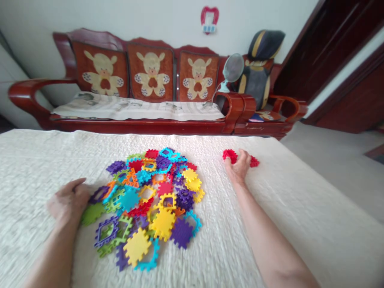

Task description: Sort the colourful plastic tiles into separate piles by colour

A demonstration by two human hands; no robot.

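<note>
A heap of flat toothed plastic pieces [150, 200] in purple, yellow, blue, green, orange and red lies on a cream quilted cover [270, 224]. My left hand [69, 200] rests at the heap's left edge, fingers curled, touching a green piece [91, 213] and a purple one. My right hand [239, 165] reaches out to the right of the heap and lies on a small group of red pieces [230, 155], fingers bent over them. Whether it grips one is hidden.
Behind the cover stands a dark red wooden bench [141, 124] with three bear cushions and a cloth on its seat. A small fan [232, 70] and a backpack [259, 68] sit on the chair at its right. A dark wooden door [345, 68] is far right.
</note>
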